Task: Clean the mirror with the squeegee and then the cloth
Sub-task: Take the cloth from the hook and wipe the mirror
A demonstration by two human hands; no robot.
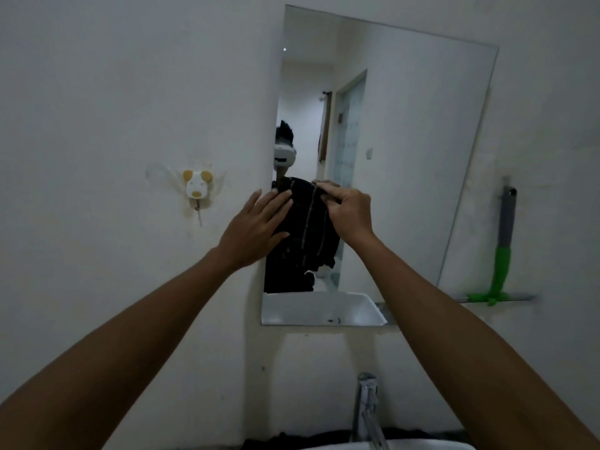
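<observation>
Mirror [406, 151] fills upper centre of frame | dark cloth [308, 222] held against its lower left | my right hand [349, 212] pinches the top edge, left hand [256, 227] flat on it | squeegee [501, 251] parked far right | I'd spread the cloth, wipe in overlapping strokes.

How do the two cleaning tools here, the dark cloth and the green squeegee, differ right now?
The cloth is dark, soft and bunched; the squeegee is rigid, with a grey and green handle. The cloth is held up at the mirror, the left hand flat on it and the right hand pinching its top; the squeegee stands untouched on the shelf right of the mirror.
</observation>
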